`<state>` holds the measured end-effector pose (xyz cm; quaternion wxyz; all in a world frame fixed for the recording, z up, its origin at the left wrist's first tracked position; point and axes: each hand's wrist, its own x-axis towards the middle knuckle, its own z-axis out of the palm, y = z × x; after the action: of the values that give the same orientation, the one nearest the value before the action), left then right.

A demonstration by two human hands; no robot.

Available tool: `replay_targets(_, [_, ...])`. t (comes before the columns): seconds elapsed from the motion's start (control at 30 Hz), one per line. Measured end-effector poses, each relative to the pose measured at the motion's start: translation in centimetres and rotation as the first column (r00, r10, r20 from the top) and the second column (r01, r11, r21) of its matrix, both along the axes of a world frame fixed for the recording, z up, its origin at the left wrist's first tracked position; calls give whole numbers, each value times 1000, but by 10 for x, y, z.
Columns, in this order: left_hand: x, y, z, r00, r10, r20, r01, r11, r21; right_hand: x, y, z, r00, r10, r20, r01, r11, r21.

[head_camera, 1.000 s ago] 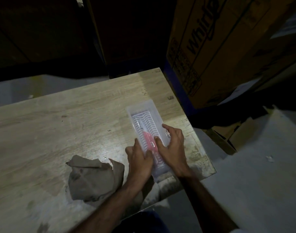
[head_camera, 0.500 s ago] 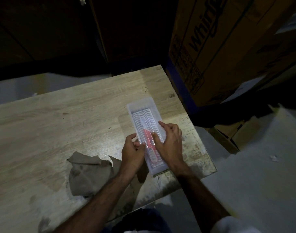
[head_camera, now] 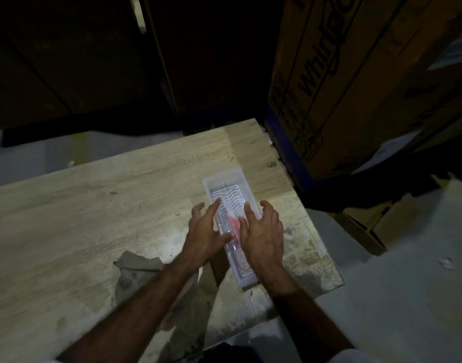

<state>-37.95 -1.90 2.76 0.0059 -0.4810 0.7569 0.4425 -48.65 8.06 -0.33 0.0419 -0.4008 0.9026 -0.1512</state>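
Observation:
A long clear plastic box (head_camera: 228, 184) with a ribbed insert lies on the wooden table (head_camera: 98, 205) near its right edge. Something pink (head_camera: 233, 221) shows inside it between my hands. My left hand (head_camera: 206, 231) is over the box's left side with fingers spread and fairly straight. My right hand (head_camera: 261, 231) is over the right side, fingers loosely bent, fingertips at the box. I cannot tell whether either hand touches the box or hovers just above it.
A crumpled grey cloth (head_camera: 135, 273) lies on the table under my left forearm. A large cardboard carton (head_camera: 355, 82) stands beyond the table's right edge, with flattened cardboard (head_camera: 371, 226) on the floor beside it. Dark cabinets fill the background.
Both hands have slid forward along the box and their fingers have spread open. The box has shifted slightly away from the table's near edge.

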Motion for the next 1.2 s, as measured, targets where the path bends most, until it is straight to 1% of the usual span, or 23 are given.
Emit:
replay_targets(0.07, [-2, -23, 11, 983, -149, 105, 163, 977, -137, 5, 5, 5, 1000, 10, 14, -11, 1000, 17])
replay_targets(0.13, [-8, -47, 12, 958, -250, 143, 279, 928, -247, 15, 17, 7, 997, 2, 74, -3, 1000, 13])
replay_targets(0.2, [-20, -68, 13, 941, -286, 181, 328, 901, -283, 27, 31, 8, 993, -5, 114, 5, 1000, 1])
replay_targets(0.27, [-36, -84, 13, 934, -295, 204, 343, 901, -267, 35, 39, 5, 994, 4, 109, -7, 1000, 24])
replay_targets(0.33, [-49, -96, 14, 935, -292, 201, 328, 928, -179, 40, 42, 1, 993, -10, 121, 2, 998, 69])
replay_targets(0.4, [-56, -108, 7, 944, -271, 188, 294, 949, -110, 39, 39, -1, 993, -24, 116, 16, 998, 66])
replay_targets(0.5, [-61, -121, -11, 966, -219, 136, 234, 966, -108, 35, 32, -2, 996, -22, 86, 21, 1000, 14])
replay_targets(0.57, [-62, -121, -11, 978, -194, 83, 202, 973, -113, 36, 28, -4, 997, -23, 72, 25, 999, -32])
replay_targets(0.6, [-61, -120, -7, 982, -181, 49, 185, 979, -88, 36, 27, -6, 998, -23, 60, 25, 999, -40])
replay_targets(0.7, [-56, -114, -3, 996, -60, -71, 63, 997, 34, 36, 25, -11, 999, -1, 38, 0, 1000, 16])
replay_targets(0.73, [-54, -108, 0, 995, -45, -90, 43, 999, -31, 36, 24, -12, 999, 10, 37, -12, 999, 33])
replay_targets(0.77, [-52, -98, -1, 995, -62, -73, 49, 985, -168, 36, 24, -12, 999, 25, 40, -27, 999, 41])
replay_targets(0.8, [-47, -86, -4, 996, -83, -34, 69, 953, -294, 36, 24, -12, 998, 46, 40, -47, 998, 45])
replay_targets(0.87, [-31, -57, -11, 988, -155, 23, 152, 915, -373, 35, 24, -11, 996, 86, 30, -87, 995, 56])
replay_targets(0.93, [-13, -42, -26, 926, -358, 123, 373, 809, -454, 33, 23, -14, 994, 108, 35, -110, 991, 71])
replay_targets(0.97, [-4, -40, -35, 896, -419, 151, 439, 779, -447, 34, 22, -15, 992, 124, 33, -127, 988, 89])
replay_targets(1.0, [2, -42, -40, 888, -435, 149, 455, 779, -432, 36, 22, -15, 990, 141, 19, -142, 984, 104])
replay_targets(1.07, [2, -48, -43, 886, -445, 133, 457, 785, -419, 37, 19, -18, 987, 162, -20, -158, 980, 122])
replay_targets(1.2, [-3, -50, -40, 873, -467, 141, 485, 798, -358, 35, 14, -20, 984, 174, -30, -167, 970, 175])
